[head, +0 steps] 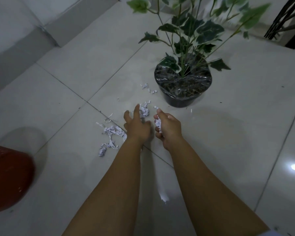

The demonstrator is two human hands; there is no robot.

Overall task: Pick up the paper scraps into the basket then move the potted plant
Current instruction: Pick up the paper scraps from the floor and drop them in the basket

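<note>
Several featherlight paper scraps (144,110) lay just before the potted plant (182,86), so my right hand (169,129) clutched a loose wad while my left hand (137,127) reached out with fingers spread.

Scraps (111,133) lie between basket (8,178) and potted plant (182,86).

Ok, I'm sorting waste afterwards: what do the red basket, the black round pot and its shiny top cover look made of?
The red perforated basket looks like moulded plastic, judging by its regular small holes. The black round pot also seems plastic, smooth and matte, though glazed ceramic can't be ruled out. The cover over the soil looks like clear plastic film, with crinkles and glare.
</note>
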